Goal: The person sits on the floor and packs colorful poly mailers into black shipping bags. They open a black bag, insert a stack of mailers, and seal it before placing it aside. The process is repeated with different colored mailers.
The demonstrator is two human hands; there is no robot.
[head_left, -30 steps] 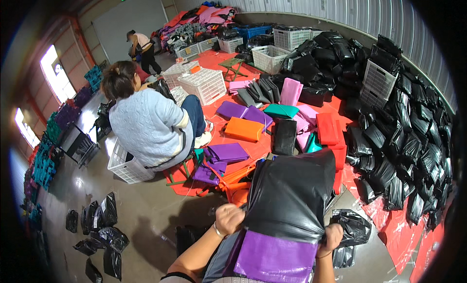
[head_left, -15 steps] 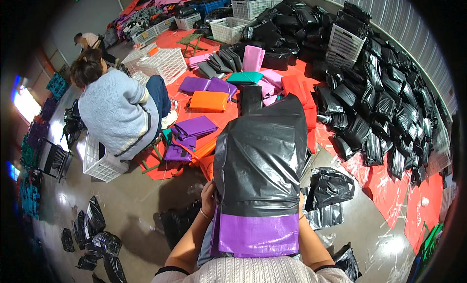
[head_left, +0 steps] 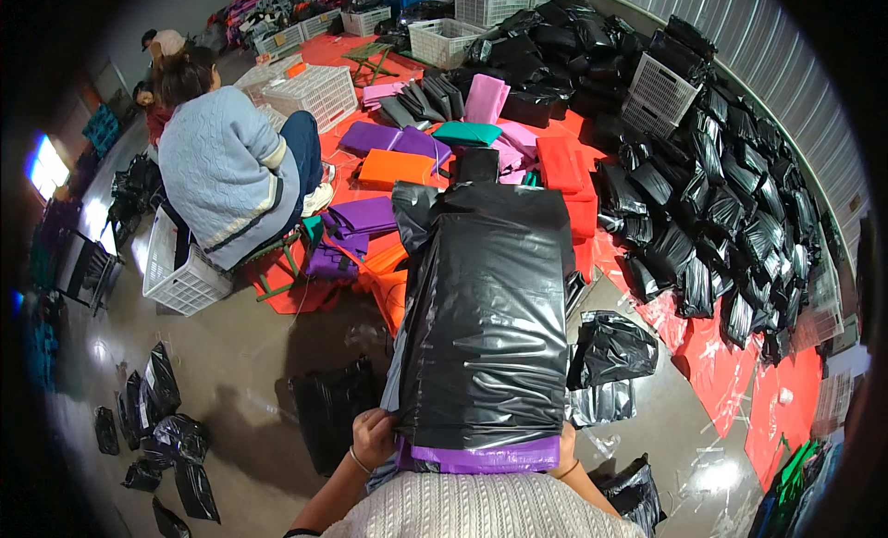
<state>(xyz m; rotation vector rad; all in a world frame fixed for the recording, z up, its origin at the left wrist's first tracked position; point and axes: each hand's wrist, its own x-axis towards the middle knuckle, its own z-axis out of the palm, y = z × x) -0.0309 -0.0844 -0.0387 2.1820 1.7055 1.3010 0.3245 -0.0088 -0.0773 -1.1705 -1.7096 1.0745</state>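
Note:
A black plastic bag (head_left: 486,316) lies over my lap, drawn over a folded purple sheet-like bundle (head_left: 490,458). Only a narrow purple strip shows at the bag's near, open end. At the left of that mouth, the fingers of my left hand (head_left: 373,438) are closed on the bag's edge. My right hand (head_left: 564,450) grips the opposite edge, its fingers partly hidden by the plastic. The bag's far end spreads flat and loose, with a corner sticking out to the left.
Folded purple, orange (head_left: 398,169), teal, pink and red (head_left: 561,171) bundles lie ahead on red sheeting. A big heap of filled black bags (head_left: 731,205) rises at right. A co-worker (head_left: 227,168) sits at left beside a white crate (head_left: 188,277). More black bags (head_left: 180,436) lie on the floor.
Both hands have come nearer to my body, pulling the black bag further over the purple bundle. The wide purple area is now a thin strip, and the bag's raised far end has flattened.

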